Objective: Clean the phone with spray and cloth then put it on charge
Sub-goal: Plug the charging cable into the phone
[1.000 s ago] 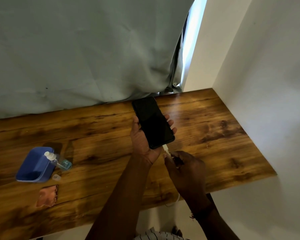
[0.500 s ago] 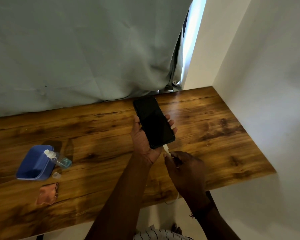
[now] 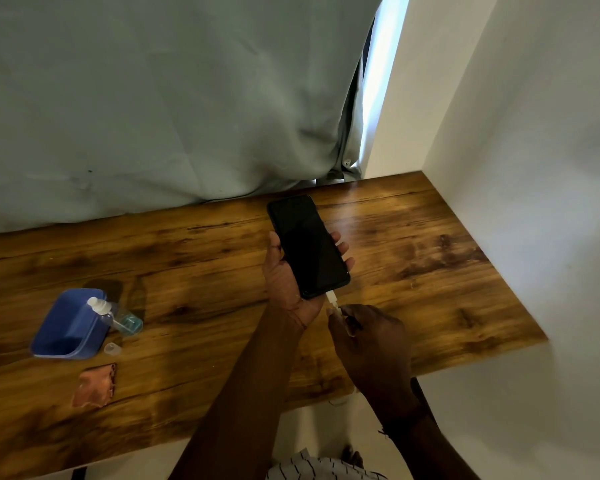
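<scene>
My left hand (image 3: pixel 283 275) cradles a black phone (image 3: pixel 309 245), dark screen up, above the middle of the wooden table (image 3: pixel 413 258). A white charger plug (image 3: pixel 332 299) sits at the phone's bottom edge, and my right hand (image 3: pixel 364 332) pinches its rear end; its cable is mostly hidden under that hand. Far left, a small clear spray bottle (image 3: pixel 113 315) with a white nozzle and blue liquid leans against a blue tub (image 3: pixel 68 323). A brownish-pink cloth (image 3: pixel 94 386) lies flat in front of the tub.
A tiny clear cap (image 3: pixel 112 348) rests beside the tub. A grey curtain (image 3: pixel 170 98) hangs along the table's far edge. A white wall (image 3: pixel 534 168) closes the right side. The near table edge runs just below my forearms.
Both hands and the phone hold almost the same pose; the plug stays at the phone's bottom edge. Only the view has shifted slightly.
</scene>
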